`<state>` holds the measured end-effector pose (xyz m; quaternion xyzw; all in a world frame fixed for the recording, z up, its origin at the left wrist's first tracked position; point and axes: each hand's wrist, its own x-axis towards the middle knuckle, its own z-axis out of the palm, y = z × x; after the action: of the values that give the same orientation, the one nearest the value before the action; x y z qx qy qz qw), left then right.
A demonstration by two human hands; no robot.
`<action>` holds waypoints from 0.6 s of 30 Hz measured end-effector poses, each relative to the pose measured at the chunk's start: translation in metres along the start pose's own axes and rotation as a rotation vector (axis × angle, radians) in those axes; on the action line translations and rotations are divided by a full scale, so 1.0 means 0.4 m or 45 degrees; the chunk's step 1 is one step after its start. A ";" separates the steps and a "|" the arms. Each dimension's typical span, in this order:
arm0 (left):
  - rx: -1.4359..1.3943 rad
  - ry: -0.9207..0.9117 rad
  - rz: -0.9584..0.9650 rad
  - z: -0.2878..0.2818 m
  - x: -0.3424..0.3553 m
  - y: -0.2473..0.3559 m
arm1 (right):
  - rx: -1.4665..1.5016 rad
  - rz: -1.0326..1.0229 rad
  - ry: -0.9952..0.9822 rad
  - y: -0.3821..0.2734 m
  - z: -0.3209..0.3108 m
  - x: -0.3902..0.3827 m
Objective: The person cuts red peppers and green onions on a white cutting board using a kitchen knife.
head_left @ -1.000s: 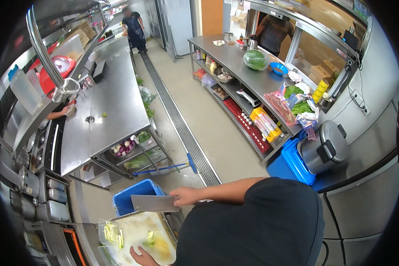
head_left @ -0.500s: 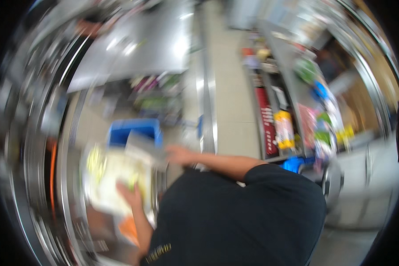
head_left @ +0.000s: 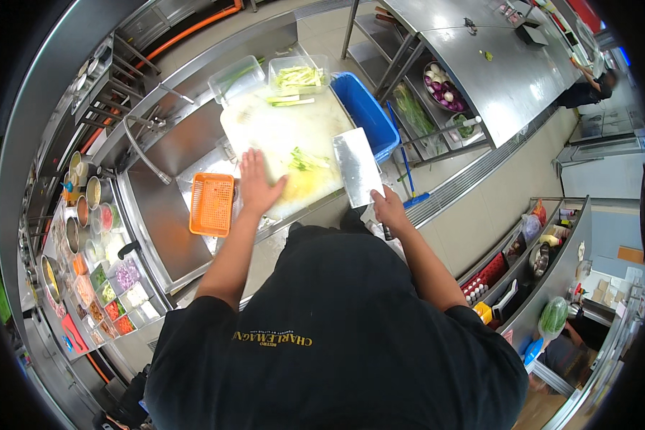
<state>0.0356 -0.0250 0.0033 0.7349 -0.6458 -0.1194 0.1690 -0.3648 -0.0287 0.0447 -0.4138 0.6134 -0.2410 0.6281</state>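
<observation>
My right hand [head_left: 388, 208] is closed round the handle of a wide-bladed cleaver [head_left: 358, 166], its blade at the right edge of the white cutting board [head_left: 254, 123]. Fingers spread, my left hand [head_left: 259, 183] lies flat at the board's near left edge. Between the hands, a small heap of pale green vegetable strips [head_left: 308, 159] rests on the board. A few longer pale green pieces [head_left: 288, 101] lie at its far end. Beyond them, one clear container [head_left: 299, 74] holds more cut strips, and another clear container [head_left: 235, 79] has green stalks inside.
An orange basket [head_left: 212, 205] stands left of the board in the steel sink [head_left: 150, 215], near a curved faucet [head_left: 142, 150]. A blue bin [head_left: 369, 118] is beyond the cleaver. Ingredient tubs [head_left: 115, 301] line the left; a steel table [head_left: 473, 64] and another person [head_left: 591, 89] are far right.
The view has turned and sharpened from blur. My left hand has gone from beside the green pieces to the board's near left edge. The cleaver stays in my right hand.
</observation>
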 end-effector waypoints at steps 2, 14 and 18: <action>0.016 0.069 -0.050 0.055 -0.011 0.072 | -0.094 -0.057 -0.065 0.009 0.055 0.032; -0.856 0.639 -0.395 0.048 0.139 0.381 | -0.685 -0.684 -0.388 -0.222 0.198 0.123; -0.870 1.133 -0.116 -0.024 0.458 0.401 | -0.836 -0.958 -0.274 -0.518 0.125 0.225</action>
<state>-0.0814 -0.2229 0.0844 0.6451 -0.4044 -0.0073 0.6483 -0.2620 -0.2024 0.1575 -0.8040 0.3972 -0.2009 0.3942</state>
